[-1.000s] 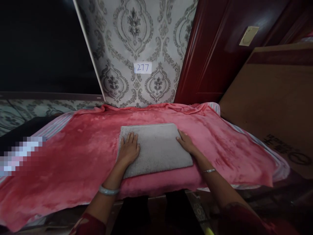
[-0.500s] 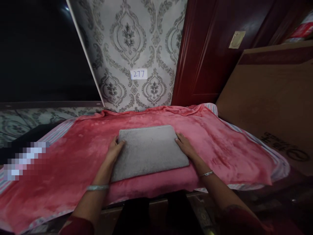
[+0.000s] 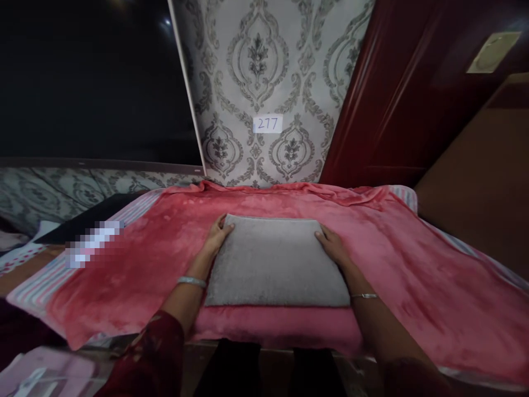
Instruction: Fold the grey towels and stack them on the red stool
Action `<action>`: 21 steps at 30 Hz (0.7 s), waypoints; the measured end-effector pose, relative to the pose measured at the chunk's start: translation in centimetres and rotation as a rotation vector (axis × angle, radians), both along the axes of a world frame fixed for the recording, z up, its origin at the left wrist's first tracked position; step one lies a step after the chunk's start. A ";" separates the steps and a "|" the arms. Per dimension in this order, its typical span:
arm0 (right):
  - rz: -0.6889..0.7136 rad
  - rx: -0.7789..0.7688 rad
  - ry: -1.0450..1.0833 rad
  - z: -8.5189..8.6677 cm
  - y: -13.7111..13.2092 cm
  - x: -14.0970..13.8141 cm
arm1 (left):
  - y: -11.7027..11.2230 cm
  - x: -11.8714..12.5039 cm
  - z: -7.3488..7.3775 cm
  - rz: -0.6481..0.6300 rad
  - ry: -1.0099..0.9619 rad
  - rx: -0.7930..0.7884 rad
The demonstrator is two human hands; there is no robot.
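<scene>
Two bare hands at a folded grey cloth (image 3: pixel 279 264), which lies flat on a pink plush blanket (image 3: pixel 132 264), near its front edge and in front of the wearer. The left hand (image 3: pixel 217 236) is at the far left corner, thumb resting on the top face and fingers along the outer side; the right hand (image 3: pixel 334 245) takes a matching position at the far right corner. Thumb and fingers of each hand stand slightly apart with the cloth's edge between them; whether they clamp it firmly cannot be told, since the underside is hidden. The cloth appears soft, light and pliable, with a short nap that should give good friction and little risk of slipping; nothing about it suggests fragility. Being folded, it probably bends readily and its layers may shift if only the upper one is caught, so the sounder hold is at opposite edges, thumbs above and fingers beneath all layers. Striped fabric (image 3: pixel 37 286) shows below the blanket at the left. Behind, a label marked 277 (image 3: pixel 268 123) is fixed to patterned wallpaper (image 3: pixel 306 91), beside a dark screen (image 3: pixel 91 82)
</scene>
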State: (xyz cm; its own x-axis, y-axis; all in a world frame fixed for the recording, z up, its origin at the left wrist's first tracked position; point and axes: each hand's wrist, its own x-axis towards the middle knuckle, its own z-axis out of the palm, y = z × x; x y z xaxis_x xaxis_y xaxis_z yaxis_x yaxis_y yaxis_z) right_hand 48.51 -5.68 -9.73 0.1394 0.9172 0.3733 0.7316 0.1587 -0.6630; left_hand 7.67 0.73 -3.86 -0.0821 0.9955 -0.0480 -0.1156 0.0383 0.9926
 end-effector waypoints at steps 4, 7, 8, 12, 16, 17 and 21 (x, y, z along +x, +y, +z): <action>0.064 -0.024 0.266 0.2 -0.9 0.0 | -0.5 0.0 -0.6 -0.060 -0.064 0.059; 0.100 -0.051 0.440 1.0 -1.6 -0.5 | -0.9 -0.6 -0.3 -0.140 -0.136 0.025; 0.112 -0.055 0.491 1.3 -1.7 -0.7 | -0.9 -0.7 -0.2 -0.153 -0.162 0.022; 0.133 -0.046 0.673 2.4 -2.4 -1.5 | -1.0 -0.7 0.4 -0.229 -0.277 0.043; 0.164 -0.073 0.859 3.2 -3.1 -1.9 | -1.0 -0.5 0.8 -0.252 -0.257 0.013; 0.171 -0.094 0.897 3.3 -3.2 -1.9 | -1.0 -0.5 0.9 -0.270 -0.232 -0.015; 0.212 -0.178 0.983 3.7 -3.3 -2.0 | -1.0 -0.5 1.0 -0.326 -0.137 -0.076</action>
State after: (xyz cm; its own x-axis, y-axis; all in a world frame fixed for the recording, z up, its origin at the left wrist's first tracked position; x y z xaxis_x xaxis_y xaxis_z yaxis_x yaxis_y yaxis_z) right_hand 46.51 -8.95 -5.98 0.1390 0.9896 0.0370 -0.1812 0.0622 -0.9815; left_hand 7.18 -0.24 -2.83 0.2513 0.9615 -0.1115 -0.2168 0.1682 0.9616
